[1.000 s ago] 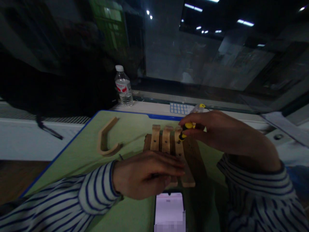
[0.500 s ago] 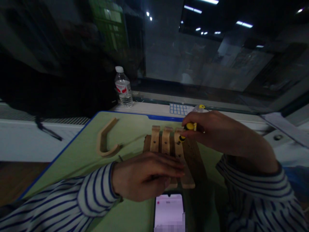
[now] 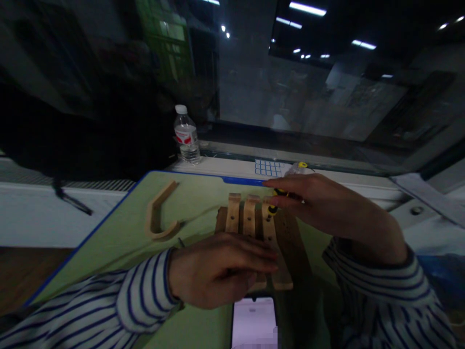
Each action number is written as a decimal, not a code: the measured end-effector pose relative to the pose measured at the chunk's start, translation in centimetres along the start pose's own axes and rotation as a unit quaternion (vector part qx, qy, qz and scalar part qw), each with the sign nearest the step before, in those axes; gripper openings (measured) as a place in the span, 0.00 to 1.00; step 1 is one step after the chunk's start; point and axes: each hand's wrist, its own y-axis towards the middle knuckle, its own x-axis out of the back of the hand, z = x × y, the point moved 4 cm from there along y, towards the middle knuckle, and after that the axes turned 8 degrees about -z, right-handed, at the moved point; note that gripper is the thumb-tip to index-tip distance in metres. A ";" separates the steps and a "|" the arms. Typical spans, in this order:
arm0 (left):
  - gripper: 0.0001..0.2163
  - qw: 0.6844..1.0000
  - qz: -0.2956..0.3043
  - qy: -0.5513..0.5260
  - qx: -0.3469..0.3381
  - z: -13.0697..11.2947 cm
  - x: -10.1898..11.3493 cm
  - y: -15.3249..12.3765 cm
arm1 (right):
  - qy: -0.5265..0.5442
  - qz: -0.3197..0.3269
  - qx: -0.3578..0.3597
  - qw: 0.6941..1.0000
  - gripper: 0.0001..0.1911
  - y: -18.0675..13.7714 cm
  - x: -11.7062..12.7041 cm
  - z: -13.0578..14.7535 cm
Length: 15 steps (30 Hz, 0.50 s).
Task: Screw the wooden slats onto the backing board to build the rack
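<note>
My right hand is closed round a short yellow-and-black screwdriver. The tool's lower end meets the right one of three curved wooden strips, near a hole in it. These strips lie side by side across a dark brown board, and small dark holes show in them. Across their middle rests my left hand, fingers stretched out flat and pressing on the wood. It hides much of the left and middle strips. The screwdriver's tip is too small to make out.
A loose hook-shaped wooden piece lies on the green tabletop to the left. A lit phone is at the near side. On the sill stand a water bottle, a blue-gridded sheet and a yellow-topped clear item.
My right hand has turned around the screwdriver, its fingers reaching further left and covering more of the yellow handle. My left hand stays on the strips. The view has tilted slightly upward.
</note>
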 end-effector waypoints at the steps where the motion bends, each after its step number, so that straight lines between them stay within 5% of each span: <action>1: 0.15 1.000 0.000 0.004 0.001 0.0 0.0 0.0 | 0.002 0.000 0.004 1.000 0.20 -0.2 0.0 0.1; 15: 0.17 1.000 0.017 -0.007 0.012 0.1 -0.1 0.1 | 0.010 0.018 0.053 0.998 0.20 -0.8 0.2 1.0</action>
